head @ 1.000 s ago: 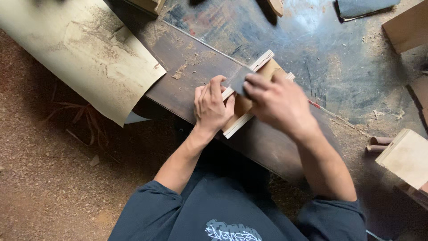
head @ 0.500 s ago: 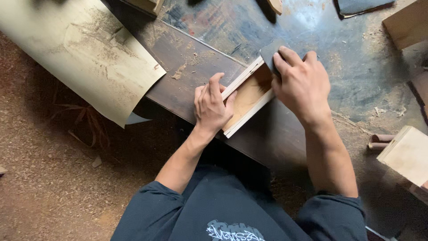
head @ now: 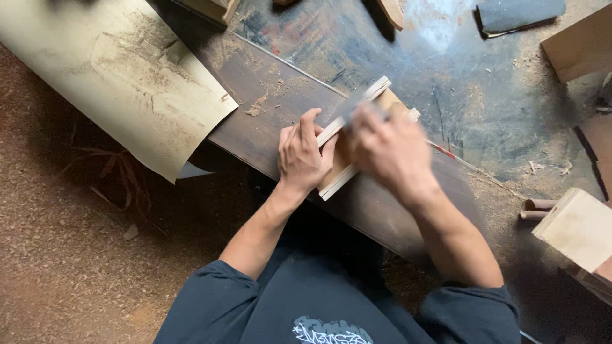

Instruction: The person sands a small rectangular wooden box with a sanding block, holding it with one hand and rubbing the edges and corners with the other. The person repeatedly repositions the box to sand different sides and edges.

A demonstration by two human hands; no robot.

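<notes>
Nearest the camera, the 2 forearms reach out from dark sleeves over the edge of the dark tabletop (head: 268,137). The left hand (head: 303,156) lies flat, fingers together, pressing on the near left side of a small open wooden box (head: 357,143), thumb along its rim; held so, it seems to pin the box against sliding. The right hand (head: 386,150) is blurred over the box's middle, curled around what looks like a dark grey sanding piece (head: 352,107); whether it pinches or merely presses it I cannot tell. The box sits on the tabletop near its front edge, long axis diagonal, running from near left to far right, its open face up. Left of it, a curled pale veneer sheet (head: 121,76) dusted with sawdust overhangs the tabletop. Farther right stand pale wood blocks (head: 577,226), and at the far edge lies a dark sanding sheet (head: 519,13).
</notes>
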